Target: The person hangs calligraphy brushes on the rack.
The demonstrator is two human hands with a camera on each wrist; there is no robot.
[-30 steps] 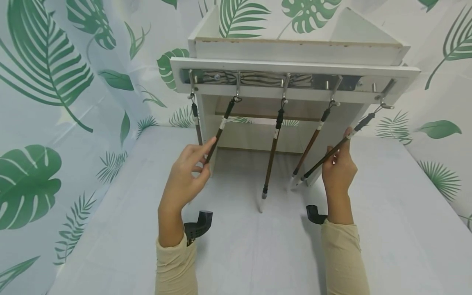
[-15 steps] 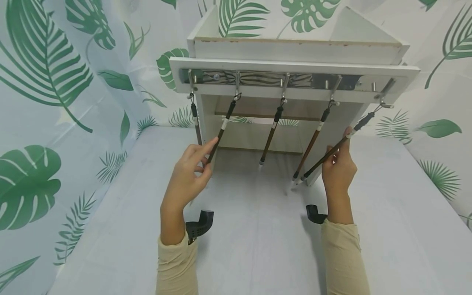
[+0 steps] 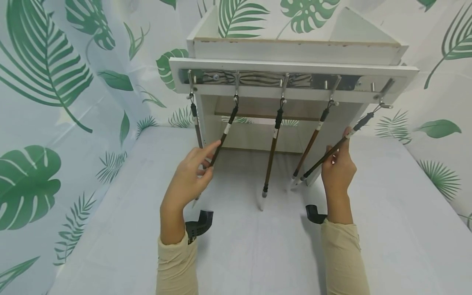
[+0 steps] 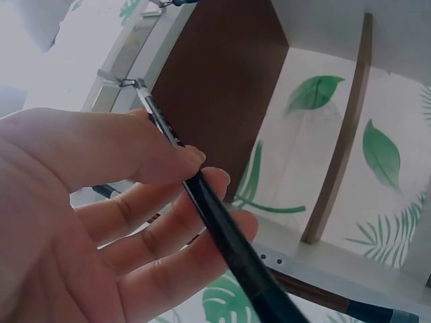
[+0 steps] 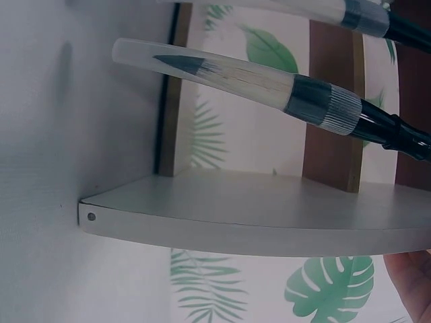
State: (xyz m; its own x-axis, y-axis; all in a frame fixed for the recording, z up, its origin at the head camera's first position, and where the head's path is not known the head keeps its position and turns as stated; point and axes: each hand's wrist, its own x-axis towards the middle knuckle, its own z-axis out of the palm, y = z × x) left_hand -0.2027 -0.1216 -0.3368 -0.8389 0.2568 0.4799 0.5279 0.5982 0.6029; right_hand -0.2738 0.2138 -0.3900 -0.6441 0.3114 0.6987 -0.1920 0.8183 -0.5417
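Note:
Calligraphy brushes hang by cord loops from metal hooks on a white rack (image 3: 295,63). My left hand (image 3: 186,176) pinches the dark handle of the second brush from the left (image 3: 228,128); in the left wrist view the thumb and fingertips meet on that brush (image 4: 232,245). The brush slants, its loop on the hook. At the far right, my right hand (image 3: 338,170) holds the rightmost brush (image 3: 363,122), tilted with its tip toward the middle. The right wrist view shows a brush (image 5: 256,87) under a clear cap, with dark-tipped bristles; only a hand's edge shows there.
Between my hands hang the middle brush (image 3: 274,149) and the fourth brush (image 3: 313,139). The leftmost brush (image 3: 197,129) runs behind my left fingers. White side panels (image 5: 269,235) of the rack stand on a pale tabletop (image 3: 254,254), before a leaf-patterned backdrop (image 3: 129,24).
The second brush's top has dropped slightly, its loop straight below the hook. My left hand has shifted slightly right. The middle brush has swung back and forward again. My right hand stays still.

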